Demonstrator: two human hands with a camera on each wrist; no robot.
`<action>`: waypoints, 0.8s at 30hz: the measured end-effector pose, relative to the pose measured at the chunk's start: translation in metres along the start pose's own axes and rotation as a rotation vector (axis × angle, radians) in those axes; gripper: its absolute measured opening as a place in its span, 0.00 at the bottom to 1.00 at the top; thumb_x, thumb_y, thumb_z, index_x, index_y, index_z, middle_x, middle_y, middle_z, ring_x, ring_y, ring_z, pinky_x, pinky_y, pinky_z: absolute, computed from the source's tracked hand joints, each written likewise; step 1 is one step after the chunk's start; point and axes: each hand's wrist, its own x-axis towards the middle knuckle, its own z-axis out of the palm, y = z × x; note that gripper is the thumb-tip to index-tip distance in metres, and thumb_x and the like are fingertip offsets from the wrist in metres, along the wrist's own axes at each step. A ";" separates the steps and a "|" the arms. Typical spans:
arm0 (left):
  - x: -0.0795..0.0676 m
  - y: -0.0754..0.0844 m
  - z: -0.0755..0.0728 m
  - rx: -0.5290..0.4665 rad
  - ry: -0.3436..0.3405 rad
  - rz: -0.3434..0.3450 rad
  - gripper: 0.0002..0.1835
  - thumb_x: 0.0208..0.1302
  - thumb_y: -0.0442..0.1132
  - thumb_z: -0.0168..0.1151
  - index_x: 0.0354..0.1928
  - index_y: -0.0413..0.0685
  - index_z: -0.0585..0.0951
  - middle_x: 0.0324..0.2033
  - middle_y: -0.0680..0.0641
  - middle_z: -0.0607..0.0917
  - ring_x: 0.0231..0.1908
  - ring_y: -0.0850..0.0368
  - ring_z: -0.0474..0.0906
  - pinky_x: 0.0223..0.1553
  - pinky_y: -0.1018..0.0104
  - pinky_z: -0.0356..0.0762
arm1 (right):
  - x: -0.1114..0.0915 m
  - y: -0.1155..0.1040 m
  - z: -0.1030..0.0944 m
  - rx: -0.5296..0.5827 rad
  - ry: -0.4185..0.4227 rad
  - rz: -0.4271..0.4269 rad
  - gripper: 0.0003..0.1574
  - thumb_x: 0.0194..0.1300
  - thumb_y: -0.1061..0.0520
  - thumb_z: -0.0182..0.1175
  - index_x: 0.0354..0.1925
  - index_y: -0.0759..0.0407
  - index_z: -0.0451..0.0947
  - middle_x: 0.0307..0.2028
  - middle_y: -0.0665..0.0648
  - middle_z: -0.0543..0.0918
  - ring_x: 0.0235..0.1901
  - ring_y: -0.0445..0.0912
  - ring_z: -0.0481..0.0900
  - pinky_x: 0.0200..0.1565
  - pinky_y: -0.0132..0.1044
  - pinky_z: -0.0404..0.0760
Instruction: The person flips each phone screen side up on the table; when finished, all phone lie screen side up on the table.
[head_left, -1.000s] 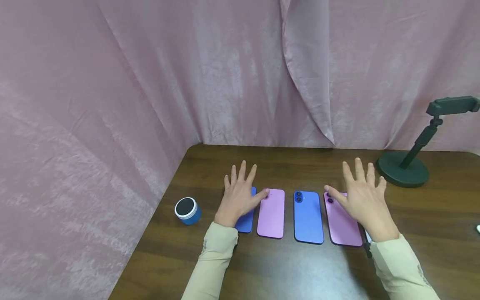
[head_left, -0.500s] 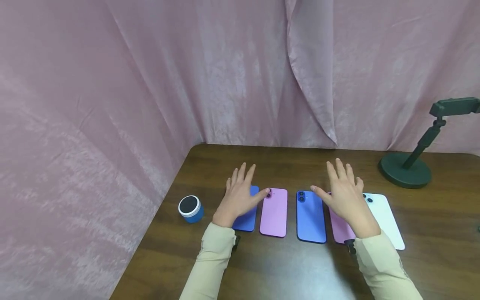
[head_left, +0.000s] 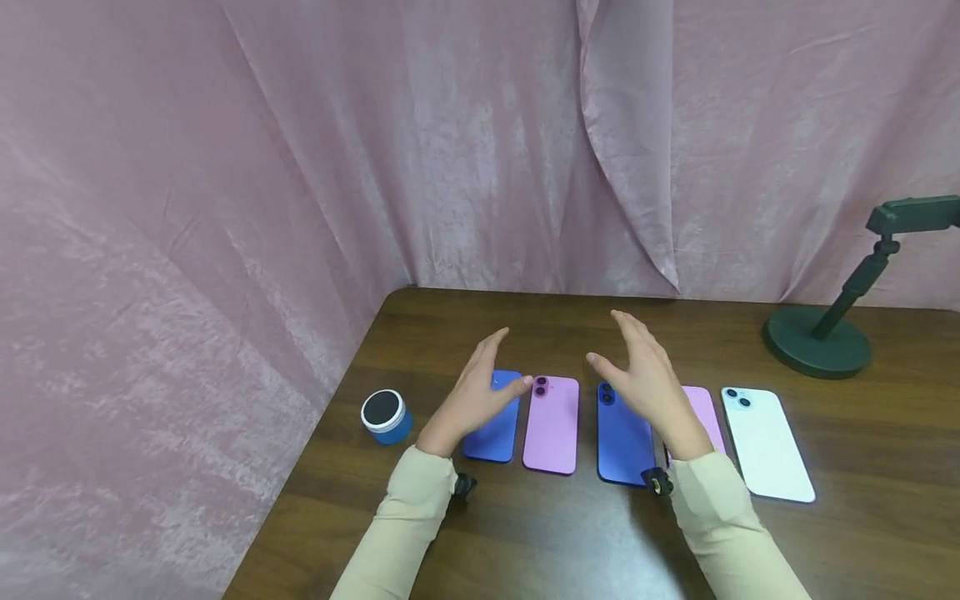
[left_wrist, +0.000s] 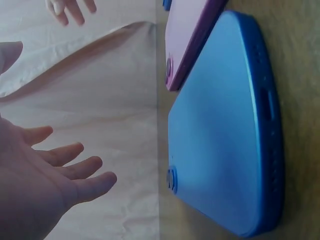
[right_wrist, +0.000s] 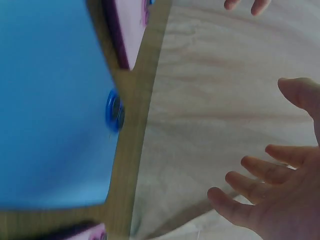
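Five phones would exceed a small count, so several phones lie face down in a row on the wooden table. My left hand (head_left: 472, 400) hovers over the leftmost blue phone (head_left: 493, 433), fingers extended, holding nothing. Beside that lies a pink phone (head_left: 551, 429), its cameras near my left thumb. My right hand (head_left: 648, 379), also with extended fingers and nothing in it, is above the second blue phone (head_left: 621, 442) and partly hides a second pink phone (head_left: 703, 408). A white phone (head_left: 768, 446) ends the row at right. In the left wrist view, the near blue phone (left_wrist: 220, 130) lies apart from the fingers.
A blue jar with a white-rimmed dark lid (head_left: 386, 417) stands left of the row. At the back right is a dark green stand (head_left: 817, 342) with a jointed arm. A pink curtain (head_left: 487, 150) hangs behind the wooden table (head_left: 540, 542).
My right hand has moved left from the second pink phone to over the second blue phone, uncovering the white phone. My left hand has turned slightly, its palm now facing more inward.
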 end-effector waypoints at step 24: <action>-0.029 -0.026 -0.017 0.004 -0.028 -0.012 0.53 0.59 0.52 0.71 0.80 0.52 0.50 0.76 0.43 0.56 0.73 0.39 0.57 0.63 0.33 0.63 | 0.023 -0.030 0.061 -0.007 -0.219 -0.059 0.49 0.68 0.55 0.65 0.77 0.67 0.52 0.74 0.71 0.60 0.72 0.68 0.57 0.67 0.65 0.58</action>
